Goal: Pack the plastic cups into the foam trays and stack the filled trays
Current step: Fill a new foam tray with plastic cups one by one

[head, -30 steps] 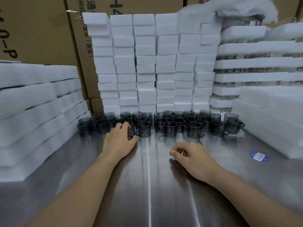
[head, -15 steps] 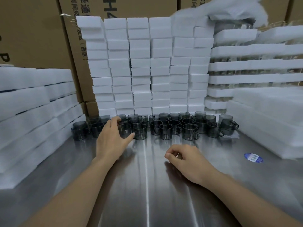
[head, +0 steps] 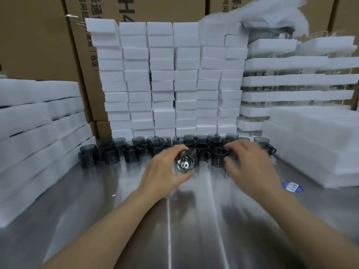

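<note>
Left of the table point(head: 174, 226) foam trays point(head: 38, 123) sit stacked, dozens of smoky plastic cups point(head: 130, 154) stand unpacked along its far side, the left hand point(head: 165, 171) grips one tilted cup point(head: 186, 161), the blurred right hand point(head: 250, 169) reaches beside it with its grip unreadable, and filled trays point(head: 291, 79) are stacked far right, so most of the packing seems left.

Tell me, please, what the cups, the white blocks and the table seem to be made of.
The cups look like smoky grey clear plastic, glossy; neighbours show through their walls. The white blocks are likely foam, matte, with soft edges. The table is probably brushed stainless steel, given its streaky reflections.
</note>
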Demonstrator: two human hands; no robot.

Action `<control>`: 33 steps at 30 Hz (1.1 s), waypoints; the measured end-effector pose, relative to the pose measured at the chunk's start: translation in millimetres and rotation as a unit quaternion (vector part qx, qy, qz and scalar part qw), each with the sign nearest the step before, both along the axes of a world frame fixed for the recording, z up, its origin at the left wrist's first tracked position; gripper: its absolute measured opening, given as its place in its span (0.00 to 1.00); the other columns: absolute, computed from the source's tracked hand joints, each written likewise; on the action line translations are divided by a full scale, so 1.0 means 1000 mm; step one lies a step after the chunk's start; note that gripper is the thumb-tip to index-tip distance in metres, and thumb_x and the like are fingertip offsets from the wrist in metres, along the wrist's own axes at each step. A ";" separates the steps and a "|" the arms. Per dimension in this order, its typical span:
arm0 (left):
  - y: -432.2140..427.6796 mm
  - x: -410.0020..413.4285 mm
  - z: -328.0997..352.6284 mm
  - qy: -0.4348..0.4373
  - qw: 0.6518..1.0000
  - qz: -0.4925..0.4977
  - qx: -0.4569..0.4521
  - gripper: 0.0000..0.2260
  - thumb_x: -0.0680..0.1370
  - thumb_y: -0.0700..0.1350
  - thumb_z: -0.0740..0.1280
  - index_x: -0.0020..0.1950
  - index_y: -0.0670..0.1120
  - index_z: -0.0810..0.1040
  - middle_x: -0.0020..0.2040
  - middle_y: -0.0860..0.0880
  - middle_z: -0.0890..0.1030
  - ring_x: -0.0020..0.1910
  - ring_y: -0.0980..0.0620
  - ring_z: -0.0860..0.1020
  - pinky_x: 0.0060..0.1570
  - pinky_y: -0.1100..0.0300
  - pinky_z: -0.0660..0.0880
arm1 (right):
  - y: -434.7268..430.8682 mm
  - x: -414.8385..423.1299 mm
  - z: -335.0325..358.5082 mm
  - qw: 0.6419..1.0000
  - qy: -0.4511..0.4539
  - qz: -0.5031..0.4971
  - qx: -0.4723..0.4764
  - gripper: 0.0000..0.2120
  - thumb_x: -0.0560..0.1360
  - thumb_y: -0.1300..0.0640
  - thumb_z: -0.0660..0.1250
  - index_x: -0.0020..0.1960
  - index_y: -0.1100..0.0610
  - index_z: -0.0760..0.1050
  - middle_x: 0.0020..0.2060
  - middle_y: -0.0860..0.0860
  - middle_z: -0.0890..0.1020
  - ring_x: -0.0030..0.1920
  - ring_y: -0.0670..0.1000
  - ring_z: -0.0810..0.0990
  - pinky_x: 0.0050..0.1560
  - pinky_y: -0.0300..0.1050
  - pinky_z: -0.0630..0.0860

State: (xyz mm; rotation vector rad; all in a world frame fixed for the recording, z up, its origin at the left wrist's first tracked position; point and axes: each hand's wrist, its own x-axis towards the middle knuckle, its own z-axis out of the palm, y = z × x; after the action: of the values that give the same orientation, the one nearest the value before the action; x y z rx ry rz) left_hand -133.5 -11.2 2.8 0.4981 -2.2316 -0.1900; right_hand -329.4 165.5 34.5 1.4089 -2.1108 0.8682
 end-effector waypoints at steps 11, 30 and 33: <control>-0.003 -0.004 -0.010 -0.152 0.986 -0.011 0.065 0.28 0.75 0.74 0.66 0.71 0.66 0.67 0.39 0.60 0.82 0.51 0.58 0.81 0.51 0.53 0.77 | 0.081 -0.108 0.019 0.941 -0.080 -0.294 -0.145 0.28 0.77 0.58 0.67 0.77 0.56 0.67 0.78 0.58 0.66 0.81 0.59 0.56 0.74 0.74 0.61; -0.004 -0.005 -0.011 -0.141 0.986 0.073 0.057 0.32 0.79 0.69 0.65 0.80 0.59 0.65 0.67 0.59 0.74 0.68 0.54 0.73 0.60 0.53 0.75 | 0.100 -0.203 -0.001 0.906 -0.159 -0.324 -0.223 0.23 0.72 0.39 0.51 0.66 0.44 0.64 0.75 0.53 0.69 0.77 0.62 0.68 0.72 0.72 0.67; -0.006 -0.005 -0.010 -0.127 0.983 0.135 0.020 0.32 0.81 0.64 0.64 0.82 0.53 0.63 0.72 0.55 0.70 0.71 0.51 0.68 0.65 0.53 0.71 | 0.095 -0.140 0.029 0.918 -0.118 -0.307 -0.223 0.14 0.76 0.41 0.57 0.59 0.42 0.68 0.68 0.56 0.75 0.74 0.65 0.70 0.69 0.74 0.68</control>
State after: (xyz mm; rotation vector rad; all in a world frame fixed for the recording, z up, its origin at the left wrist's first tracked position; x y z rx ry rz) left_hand -138.7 -17.6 -7.3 0.8810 -2.3789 -0.0308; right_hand -469.1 260.7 63.3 0.3816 -2.1363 1.1779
